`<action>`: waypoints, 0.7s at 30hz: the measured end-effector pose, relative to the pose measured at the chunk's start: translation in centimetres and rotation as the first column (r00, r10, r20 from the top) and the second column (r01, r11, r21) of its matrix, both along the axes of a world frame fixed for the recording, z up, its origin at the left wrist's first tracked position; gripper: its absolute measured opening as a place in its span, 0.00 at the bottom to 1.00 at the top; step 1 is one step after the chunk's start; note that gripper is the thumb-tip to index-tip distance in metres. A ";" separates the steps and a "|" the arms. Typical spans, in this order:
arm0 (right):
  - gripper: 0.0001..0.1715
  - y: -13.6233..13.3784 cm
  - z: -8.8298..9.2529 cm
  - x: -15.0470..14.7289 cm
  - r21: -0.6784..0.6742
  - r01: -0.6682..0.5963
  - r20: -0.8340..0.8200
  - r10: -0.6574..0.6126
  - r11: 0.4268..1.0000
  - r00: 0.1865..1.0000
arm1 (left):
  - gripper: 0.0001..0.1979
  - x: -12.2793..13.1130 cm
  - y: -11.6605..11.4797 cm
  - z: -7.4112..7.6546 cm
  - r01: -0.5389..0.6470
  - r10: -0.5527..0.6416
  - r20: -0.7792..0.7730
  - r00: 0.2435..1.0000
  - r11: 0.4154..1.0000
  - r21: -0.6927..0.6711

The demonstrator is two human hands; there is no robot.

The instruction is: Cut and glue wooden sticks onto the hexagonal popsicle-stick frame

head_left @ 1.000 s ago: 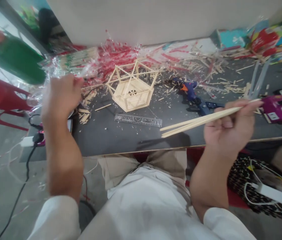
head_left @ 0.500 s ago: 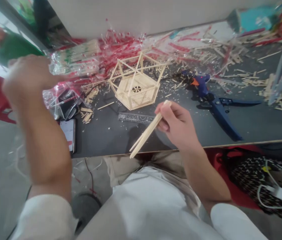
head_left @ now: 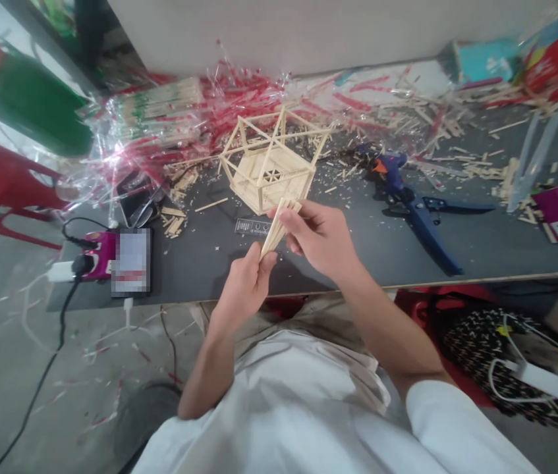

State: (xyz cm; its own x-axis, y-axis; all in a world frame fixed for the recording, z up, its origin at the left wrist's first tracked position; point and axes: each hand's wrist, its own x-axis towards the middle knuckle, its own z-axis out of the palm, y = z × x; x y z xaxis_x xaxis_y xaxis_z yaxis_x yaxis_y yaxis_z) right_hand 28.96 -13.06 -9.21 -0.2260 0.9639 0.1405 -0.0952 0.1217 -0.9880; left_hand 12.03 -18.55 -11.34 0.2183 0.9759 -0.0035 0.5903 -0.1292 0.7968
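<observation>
while left hand (head_left: 245, 280) and right hand (head_left: 322, 238) both grip stick bundle (head_left: 279, 222), ruler (head_left: 251, 227) print unreadable.

A white shirt (head_left: 279, 408) with short, loose sleeves covers the torso; the right sleeve (head_left: 456, 428) ends above the elbow. Beige trousers (head_left: 303, 316) show at the lap. The forearms are bare down to the left hand (head_left: 244, 286) and the right hand (head_left: 321, 237).

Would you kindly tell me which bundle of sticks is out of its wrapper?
The bundle held by left hand and right hand; the wrapped pack lies far left.
</observation>
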 end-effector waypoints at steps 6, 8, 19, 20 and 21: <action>0.32 -0.7 -2.2 1.8 -0.148 0.016 0.081 -0.004 0.989 0.997 | 0.16 -0.6 -0.7 -1.0 -0.017 0.014 -0.059 0.998 0.998 -0.056; 0.33 -0.7 -2.5 2.3 -0.200 0.001 0.090 0.017 0.980 0.996 | 0.16 -0.5 -0.6 -1.1 -0.026 0.020 -0.092 0.996 0.998 -0.061; 0.33 0.2 -4.2 4.0 -0.253 0.136 -0.008 -0.143 0.958 0.990 | 0.17 -2.3 -0.2 -0.5 -0.202 0.174 -0.378 0.909 0.979 -0.033; 0.33 0.4 -4.4 4.5 -0.257 0.166 -0.026 -0.179 0.952 0.983 | 0.16 -2.9 0.0 -0.4 -0.243 0.214 -0.428 0.878 0.970 -0.014; 0.33 0.6 -4.6 5.0 -0.263 0.198 -0.044 -0.217 0.944 0.975 | 0.16 -3.4 0.4 -0.2 -0.285 0.255 -0.478 0.840 0.958 0.010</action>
